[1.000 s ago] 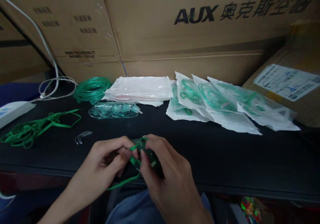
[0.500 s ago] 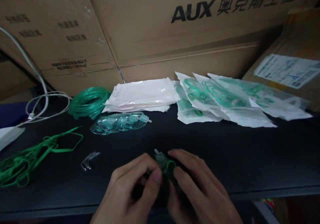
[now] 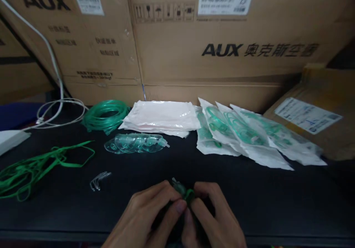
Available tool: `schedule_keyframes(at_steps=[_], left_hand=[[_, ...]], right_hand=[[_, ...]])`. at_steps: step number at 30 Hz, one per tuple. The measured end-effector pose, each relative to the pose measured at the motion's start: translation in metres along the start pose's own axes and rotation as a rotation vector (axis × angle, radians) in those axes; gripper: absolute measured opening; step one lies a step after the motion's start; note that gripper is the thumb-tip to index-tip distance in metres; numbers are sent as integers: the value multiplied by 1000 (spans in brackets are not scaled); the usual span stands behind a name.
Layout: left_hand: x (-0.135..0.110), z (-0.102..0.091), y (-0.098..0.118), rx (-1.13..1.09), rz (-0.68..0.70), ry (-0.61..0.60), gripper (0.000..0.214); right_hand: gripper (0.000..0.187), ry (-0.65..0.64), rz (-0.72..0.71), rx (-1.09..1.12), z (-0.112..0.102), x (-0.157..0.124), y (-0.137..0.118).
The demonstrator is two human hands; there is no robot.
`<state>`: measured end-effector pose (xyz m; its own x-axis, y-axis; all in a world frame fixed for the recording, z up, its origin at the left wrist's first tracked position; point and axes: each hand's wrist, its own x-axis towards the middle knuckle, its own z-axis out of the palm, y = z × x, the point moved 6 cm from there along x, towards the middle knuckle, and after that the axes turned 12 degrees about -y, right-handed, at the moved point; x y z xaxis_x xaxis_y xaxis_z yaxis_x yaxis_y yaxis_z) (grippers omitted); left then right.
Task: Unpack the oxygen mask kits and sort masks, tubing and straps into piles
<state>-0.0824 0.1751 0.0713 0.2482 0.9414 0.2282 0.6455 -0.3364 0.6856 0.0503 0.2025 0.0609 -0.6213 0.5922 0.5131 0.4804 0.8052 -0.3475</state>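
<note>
Near the front of the dark table, my left hand (image 3: 148,213) pinches a clear green plastic face mask (image 3: 179,187) between thumb and fingers. My right hand (image 3: 217,216) is closed on a green elastic strap (image 3: 190,193) at the mask's edge. The fingertips of both hands nearly meet, and they hide most of the mask. Beyond my hands, several similar clear masks (image 3: 135,143) lie nested in a row. Thin bent metal strips (image 3: 98,180) rest to the left. A tangle of green elastic straps (image 3: 46,165) lies farther left.
A coil of green tubing (image 3: 105,115) sits at the back, beside stacked white packets (image 3: 163,115). Several clear-and-white pouches with green tubing (image 3: 244,131) fan out at the right. Large cardboard boxes (image 3: 172,67) stand behind. A white cable (image 3: 54,61) hangs at left.
The view has tilted upward, showing more of the boxes. My right fingers have curled in closer to the strap. Both hands still hold the mask and strap.
</note>
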Motion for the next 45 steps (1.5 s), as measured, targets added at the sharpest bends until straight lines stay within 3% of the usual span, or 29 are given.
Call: schedule_keyframes(at_steps=[13,21,26,31,36,41,45], left_hand=[[-10,6,-5,25,14,52,28],[-16,2,11,400,356,331,24],[-21,5,14,412,397,330,20],[-28,3,18,399,363,346,16],[-34,7,27,433,416,295,15],[-36,6,31,441,459,323,16],[-33,8,29,392,443,251,20]], right_hand=[[19,173,-57,-115,8,-8,-18],[15,238,-50,-206,20,-7,-6],[19,288,3,-134,17,-8,-7],[23,181,71,95,7,0,-11],[25,140,159,83,-1,9,2],[17,87,221,82,2,18,13],[20,55,247,116,0,23,15]])
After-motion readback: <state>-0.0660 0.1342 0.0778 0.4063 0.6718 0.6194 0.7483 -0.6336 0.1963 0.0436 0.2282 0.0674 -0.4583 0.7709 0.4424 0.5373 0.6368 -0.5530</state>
